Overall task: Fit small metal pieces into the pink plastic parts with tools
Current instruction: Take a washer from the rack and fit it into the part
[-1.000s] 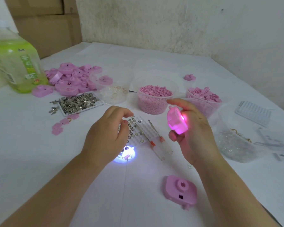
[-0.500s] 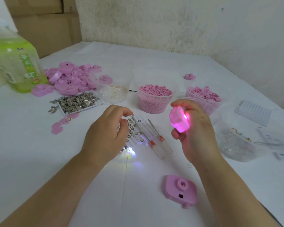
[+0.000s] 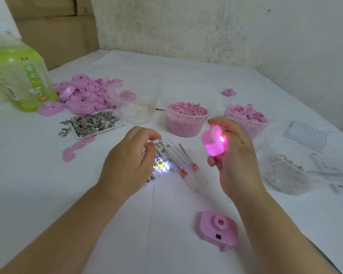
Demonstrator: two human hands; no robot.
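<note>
My right hand (image 3: 234,159) grips a pink plastic part (image 3: 213,143) that glows from a small light inside it. Its beam makes a bright spot on the white tray of small round metal pieces (image 3: 162,165). My left hand (image 3: 127,165) hovers over that tray with fingers curled, thumb and forefinger close together; whether they pinch a piece I cannot tell. Two thin tools with red collars (image 3: 183,171) lie across the tray. Another pink part (image 3: 217,227) lies on the table near me.
A heap of pink parts (image 3: 85,95) and a tray of metal clips (image 3: 93,123) sit at the left by a green bottle (image 3: 18,78). Clear tubs of pink pellets (image 3: 187,117), pink clips (image 3: 246,117), clear rings (image 3: 137,113) and springs (image 3: 281,173) stand behind.
My right hand has turned and lifted the glowing part slightly, so the light spot moved from the table's bare surface up onto the tray. My left hand stayed over the tray.
</note>
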